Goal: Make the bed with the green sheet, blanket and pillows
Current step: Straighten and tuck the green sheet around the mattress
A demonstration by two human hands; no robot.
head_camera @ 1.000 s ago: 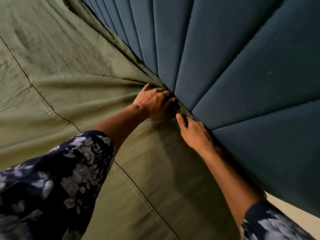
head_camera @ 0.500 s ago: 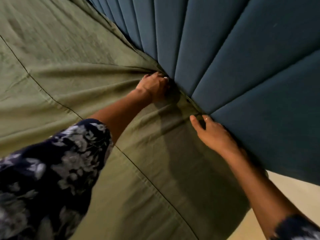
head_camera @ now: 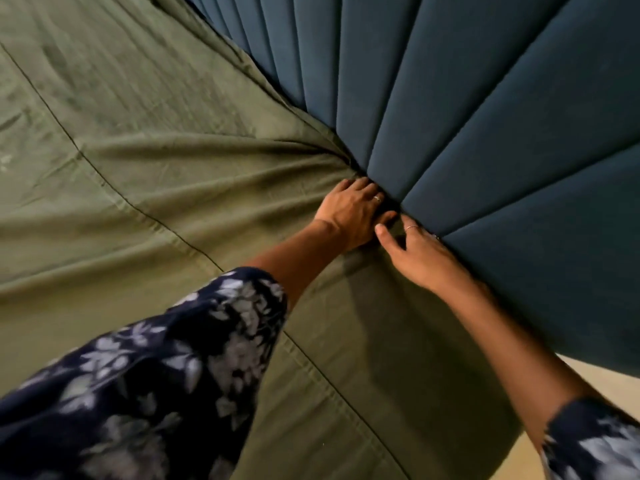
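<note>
Sheet-tucking step: left hand and right hand, fingers extended and touching, press green sheet against headboard just beyond; next tuck likely alongside.

Fingertips of the left hand and right hand vanish between green sheet and headboard, hiding each grip.

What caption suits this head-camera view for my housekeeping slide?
Both hands, left and right, tuck the green sheet against the blue headboard.

Creased green sheet across bed
</note>
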